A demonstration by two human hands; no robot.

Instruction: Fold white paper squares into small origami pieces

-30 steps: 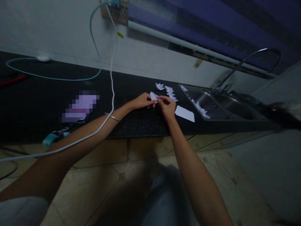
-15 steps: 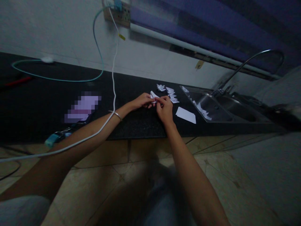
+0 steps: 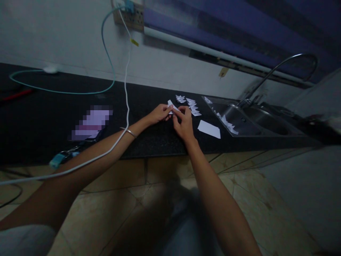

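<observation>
A long black stone countertop (image 3: pixel 149 142) runs below a pale wall, a stainless-steel double sink (image 3: pixel 253 124) with a curved metal faucet (image 3: pixel 277 67) at its right end. A white cable (image 3: pixel 126 89) hangs across the left forearm, and a thin teal cable (image 3: pixel 80 93) loops over the counter's left side. A pixelated purple rectangular item (image 3: pixel 93 121) lies behind that forearm. At the counter's middle, the bare right hand (image 3: pixel 184 124) and the bare left hand (image 3: pixel 160 113), a silver metal bangle (image 3: pixel 131 133) on its wrist, meet with bent fingers, both pinching a small folded white paper (image 3: pixel 171 104) just above the surface. A flat stack of white rectangular paper (image 3: pixel 209 129) lies near the right hand. Pointed folded white paper pieces (image 3: pixel 193 106) sit in clusters beyond it, while jagged white paper shapes (image 3: pixel 229 125) line the sink's left edge.
</observation>
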